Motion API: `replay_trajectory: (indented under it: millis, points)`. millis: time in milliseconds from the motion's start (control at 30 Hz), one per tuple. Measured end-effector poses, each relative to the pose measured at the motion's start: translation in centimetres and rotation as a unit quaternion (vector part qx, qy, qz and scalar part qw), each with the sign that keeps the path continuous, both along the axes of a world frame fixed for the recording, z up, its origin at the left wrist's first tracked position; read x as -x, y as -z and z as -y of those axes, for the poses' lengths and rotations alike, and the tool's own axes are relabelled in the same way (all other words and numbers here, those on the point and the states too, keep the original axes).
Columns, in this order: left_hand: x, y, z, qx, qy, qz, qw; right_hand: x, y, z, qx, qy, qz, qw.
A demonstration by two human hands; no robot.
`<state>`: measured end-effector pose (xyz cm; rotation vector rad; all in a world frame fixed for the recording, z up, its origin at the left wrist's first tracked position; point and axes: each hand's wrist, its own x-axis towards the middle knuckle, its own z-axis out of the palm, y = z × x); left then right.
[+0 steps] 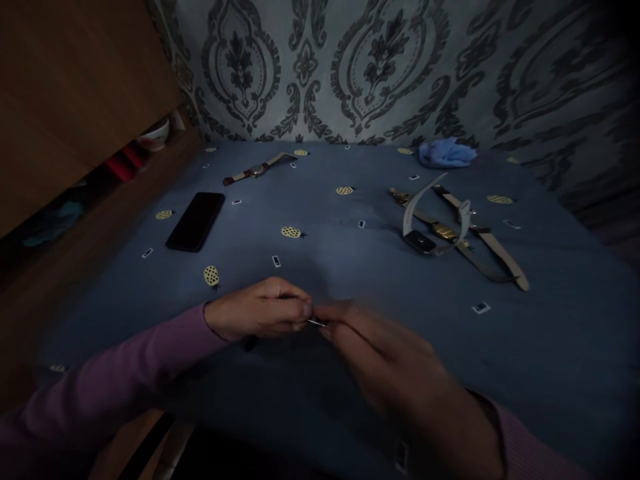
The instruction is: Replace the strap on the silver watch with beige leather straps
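Observation:
My left hand [265, 310] is closed in a pinch near the front of the table. Its fingertips meet those of my right hand [385, 347], which is also closed and slightly blurred. Between the two sets of fingers a thin silvery piece [317, 323] shows; its kind cannot be made out. Below my left hand a small dark end [250, 343] sticks out, perhaps part of the same object. Most of what the fingers hold is hidden by them.
A black smartphone [195, 221] lies to the left, with a wristwatch [257, 171] behind it. Several watches, including a white-strapped smartwatch [420, 241] and a gold-cased watch [444, 231], overlap at right. A blue cloth [447, 153] sits by the wall. A wooden cabinet [85, 87] borders the left.

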<state>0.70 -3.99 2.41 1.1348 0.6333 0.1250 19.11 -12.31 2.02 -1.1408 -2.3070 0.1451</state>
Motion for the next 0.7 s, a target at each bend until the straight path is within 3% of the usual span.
replay_trajectory:
  millis: [167,433,700]
  points:
    - [0.12,0.3,-0.09,0.019,0.011,0.02,1.0,-0.33,0.05,0.0,0.053,-0.023,-0.063,0.996]
    - [0.31,0.57,-0.02,0.023,0.018,0.04,0.999,-0.43,0.1,0.17,0.082,-0.019,-0.069,0.994]
    - [0.12,0.32,0.06,0.024,0.015,0.035,0.999,-0.52,0.01,0.03,0.068,-0.019,-0.055,0.996]
